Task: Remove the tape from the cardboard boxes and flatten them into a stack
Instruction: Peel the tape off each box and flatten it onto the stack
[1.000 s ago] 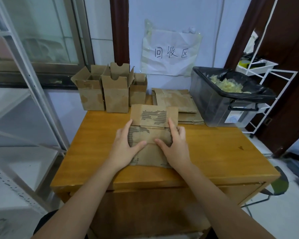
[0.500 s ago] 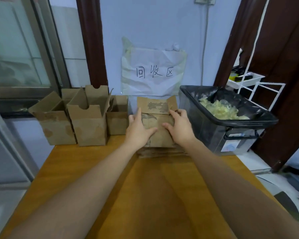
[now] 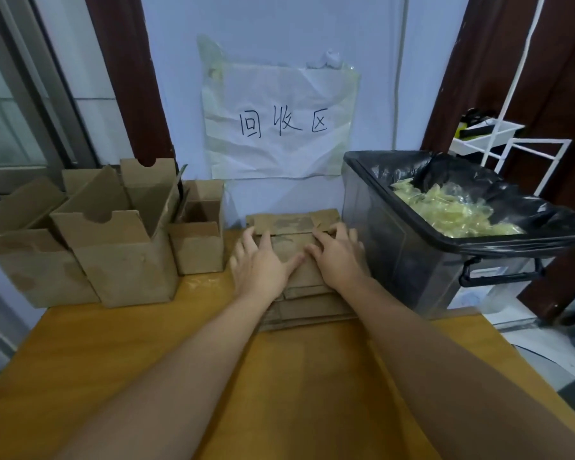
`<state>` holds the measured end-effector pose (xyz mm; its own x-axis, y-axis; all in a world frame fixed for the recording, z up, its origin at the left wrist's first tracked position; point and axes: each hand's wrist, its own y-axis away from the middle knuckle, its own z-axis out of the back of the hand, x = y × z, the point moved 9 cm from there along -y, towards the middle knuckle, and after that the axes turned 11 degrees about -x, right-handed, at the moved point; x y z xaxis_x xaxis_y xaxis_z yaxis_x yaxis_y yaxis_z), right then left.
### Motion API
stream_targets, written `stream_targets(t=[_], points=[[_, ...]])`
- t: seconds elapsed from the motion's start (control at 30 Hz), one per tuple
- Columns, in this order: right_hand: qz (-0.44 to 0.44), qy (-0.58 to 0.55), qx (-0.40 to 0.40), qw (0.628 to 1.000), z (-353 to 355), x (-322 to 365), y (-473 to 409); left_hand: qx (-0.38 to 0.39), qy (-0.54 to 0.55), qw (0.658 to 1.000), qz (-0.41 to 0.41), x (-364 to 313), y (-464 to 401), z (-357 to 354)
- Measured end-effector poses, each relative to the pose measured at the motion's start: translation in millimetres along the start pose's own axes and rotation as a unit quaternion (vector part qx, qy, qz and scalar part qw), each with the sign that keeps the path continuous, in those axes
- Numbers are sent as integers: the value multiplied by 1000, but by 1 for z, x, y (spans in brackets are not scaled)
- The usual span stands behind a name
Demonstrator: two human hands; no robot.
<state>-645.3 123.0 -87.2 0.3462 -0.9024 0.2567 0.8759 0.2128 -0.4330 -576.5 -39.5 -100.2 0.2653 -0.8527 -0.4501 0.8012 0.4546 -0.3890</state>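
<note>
There, the flattened box (image 3: 291, 242) lay atop the stack of flattened boxes (image 3: 307, 308) at the bench's (image 3: 146, 360) far edge; left hand (image 3: 261, 263) and right hand (image 3: 337, 258), fingers spread, pressed it flat, probably seating it. Open boxes (image 3: 127, 240) waited left, a tape-filled bin (image 3: 412, 247) right.

Both arms reach forward, left hand (image 3: 261, 262) and right hand (image 3: 337, 257) flat, fingers spread.

Flattened box (image 3: 294, 252) atop the stack (image 3: 307, 310)
Brown, torn-faced cardboard lies flat against the wall; open upright boxes (image 3: 127, 257) stand to its left.
</note>
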Motion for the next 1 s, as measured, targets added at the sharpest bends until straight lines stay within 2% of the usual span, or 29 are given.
stream_targets(t=[0.1,0.17,0.43,0.63,0.73,0.87,1.0], points=[[14,-7,-30,999,4,3,5,-4,-17,993,-114,-22,3,-1],[5,-20,-17,1000,4,2,5,30,-17,989,-143,-26,3,-9],[19,25,79,996,-4,11,12,64,-33,990,-125,-23,-4,-10],[-1,58,124,991,2,22,21,146,-98,969,-172,-34,2,-6],[-13,45,141,989,8,21,28,144,-108,963,-198,-31,15,17],[53,97,93,989,33,36,31,158,-48,967,-193,-17,45,64],[97,103,78,987,63,69,56,126,-20,976,-175,9,71,111]])
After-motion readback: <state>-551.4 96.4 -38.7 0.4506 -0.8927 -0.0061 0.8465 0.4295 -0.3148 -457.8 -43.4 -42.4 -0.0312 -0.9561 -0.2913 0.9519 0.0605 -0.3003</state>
